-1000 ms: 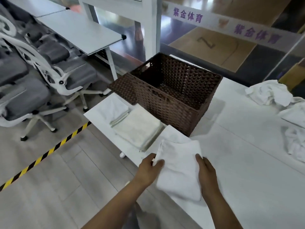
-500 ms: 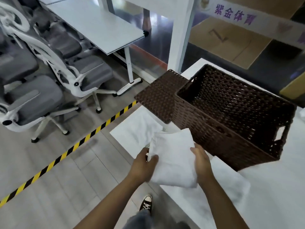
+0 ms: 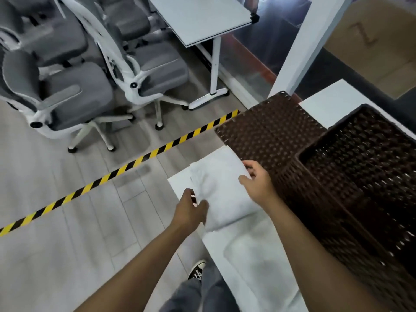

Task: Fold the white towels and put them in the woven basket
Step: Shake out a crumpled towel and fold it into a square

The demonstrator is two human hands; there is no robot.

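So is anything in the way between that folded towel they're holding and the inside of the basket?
Nothing loose lies between them. The folded towel, held by the left hand and right hand, sits beside the basket, whose lid is off and lying next to it. Only the basket's near wall separates them, so the towel must be lifted over the rim.

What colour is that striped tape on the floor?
Yellow and black diagonal stripes; the floor tape shows clearly in the head view, the only one.
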